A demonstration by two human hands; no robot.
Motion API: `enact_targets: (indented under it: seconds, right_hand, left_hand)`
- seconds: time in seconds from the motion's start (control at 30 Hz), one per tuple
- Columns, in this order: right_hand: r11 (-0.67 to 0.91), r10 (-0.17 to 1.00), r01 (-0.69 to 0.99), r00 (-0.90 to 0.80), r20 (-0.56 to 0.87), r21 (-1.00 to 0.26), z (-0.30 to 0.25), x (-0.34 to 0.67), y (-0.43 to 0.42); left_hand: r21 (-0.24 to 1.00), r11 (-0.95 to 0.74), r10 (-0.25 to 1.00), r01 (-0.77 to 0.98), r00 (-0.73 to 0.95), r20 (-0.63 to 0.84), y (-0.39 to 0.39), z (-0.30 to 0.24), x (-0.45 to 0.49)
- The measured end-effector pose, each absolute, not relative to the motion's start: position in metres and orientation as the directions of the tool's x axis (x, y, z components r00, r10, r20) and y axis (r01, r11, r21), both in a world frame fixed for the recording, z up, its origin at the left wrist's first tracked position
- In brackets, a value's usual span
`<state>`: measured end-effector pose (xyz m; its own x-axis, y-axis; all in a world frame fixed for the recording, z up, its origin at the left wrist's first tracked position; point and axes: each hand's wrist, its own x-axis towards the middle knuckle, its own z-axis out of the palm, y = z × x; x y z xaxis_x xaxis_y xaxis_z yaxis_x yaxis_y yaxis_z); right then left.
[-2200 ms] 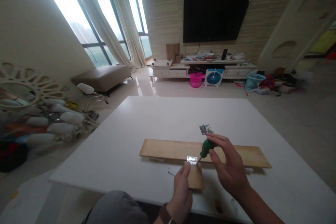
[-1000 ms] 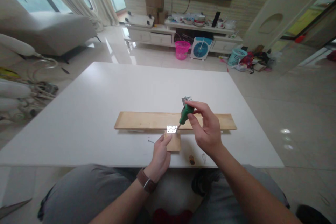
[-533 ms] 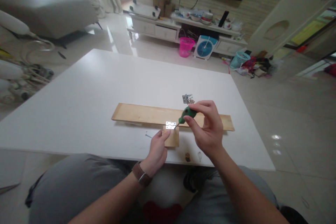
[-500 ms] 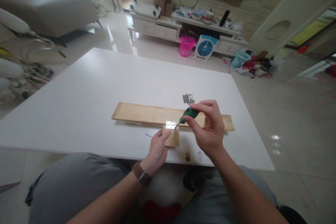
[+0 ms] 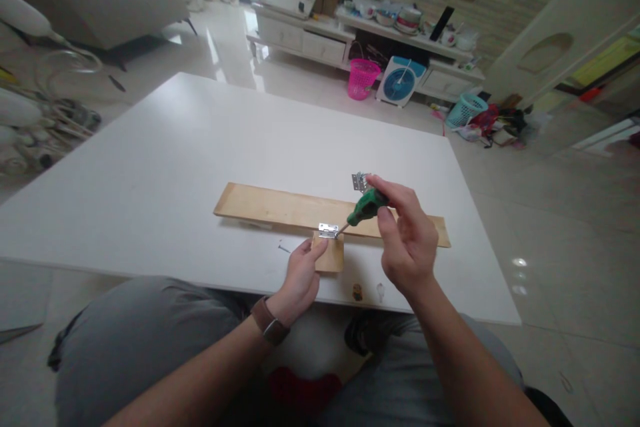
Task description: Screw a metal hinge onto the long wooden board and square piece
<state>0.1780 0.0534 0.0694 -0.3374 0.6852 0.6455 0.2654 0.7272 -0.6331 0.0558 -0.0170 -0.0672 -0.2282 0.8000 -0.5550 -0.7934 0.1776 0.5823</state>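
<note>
My left hand point(image 5: 303, 273) grips a small wooden block point(image 5: 331, 260) by its left side, thumb on top near a metal hinge point(image 5: 328, 230). The hinge lies along the block's far edge, next to a long wooden plank point(image 5: 273, 205). In my right hand point(image 5: 410, 233) is a green-handled screwdriver point(image 5: 367, 205), held at the handle's rear end. Its shaft slants down to the left, and the tip meets the hinge's right near corner. Whether a screw sits under the tip is too small to tell.
Spare hinges point(image 5: 359, 181) lie beyond the plank, partly behind my right hand. A loose screw point(image 5: 284, 249) rests left of the block. Two small stickers or marks, one dark point(image 5: 357, 292), are near the front edge of the white table point(image 5: 240, 127).
My right hand has shifted slightly right, and its fingers have changed their hold on the screwdriver handle. The hinge now appears tilted differently. The whole view has moved a little.
</note>
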Motion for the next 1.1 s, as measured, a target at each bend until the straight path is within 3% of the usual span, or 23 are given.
enact_targets:
  seconds: [0.2,0.37,0.53,0.7,0.9,1.1]
  right_hand:
    - [0.74,0.669,0.289,-0.224,0.709,-0.608,0.0671,0.1773,0.054]
    - [0.746,0.666,0.266,-0.333,0.668,-0.611,0.0688,0.1763,0.0529]
    - [0.729,0.675,0.348,-0.226,0.702,-0.589,0.0698,0.1752,0.0501]
    - [0.746,0.666,0.29,-0.332,0.668,-0.599,0.0707,0.1747,0.05]
    - [0.757,0.636,0.324,-0.167,0.753,-0.568,0.0694,0.1739,0.0509]
    - [0.773,0.632,0.331,-0.32,0.706,-0.542,0.0716,0.1754,0.0494]
  left_hand:
    - [0.596,0.157,0.813,-0.787,-0.24,-0.531,-0.0164,-0.0647,0.0568]
    - [0.591,0.174,0.801,-0.788,-0.235,-0.55,-0.0163,-0.066,0.0572]
    - [0.606,0.151,0.813,-0.781,-0.251,-0.526,-0.0159,-0.0689,0.0573]
    - [0.598,0.171,0.802,-0.783,-0.242,-0.546,-0.016,-0.0691,0.0568]
    - [0.592,0.143,0.815,-0.793,-0.245,-0.525,-0.0164,-0.0646,0.057]
    - [0.581,0.174,0.798,-0.795,-0.232,-0.557,-0.0162,-0.0658,0.0567]
